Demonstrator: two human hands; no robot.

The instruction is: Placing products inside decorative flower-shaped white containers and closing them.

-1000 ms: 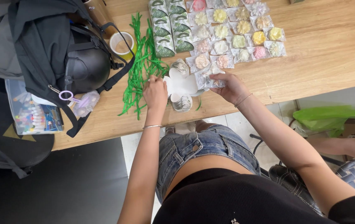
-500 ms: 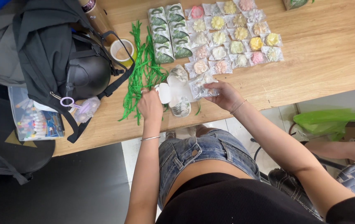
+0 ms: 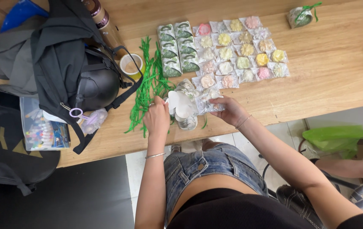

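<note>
Hands: left grip (image 3: 157, 116) pinches white box (image 3: 180, 104); right grip (image 3: 230, 109) holds clear packet (image 3: 207, 101).

The rows of wrapped flower pieces (image 3: 236, 53) are laid out on the worktop (image 3: 334, 80). Left of them a column of leaf-printed packets (image 3: 177, 48) is set, then a bundle of ribbon strips (image 3: 147, 87), a tape roll (image 3: 130, 64) and, farthest left, a bag with a helmet (image 3: 92, 87). Before them, at the near edge, a small white box (image 3: 181, 106) is held between both hands; one tied packet (image 3: 301, 15) is placed behind and right.

Both arms reach forward, the left hand (image 3: 157, 118) and right hand (image 3: 231, 111) curled with fingers pinched, close together.
</note>
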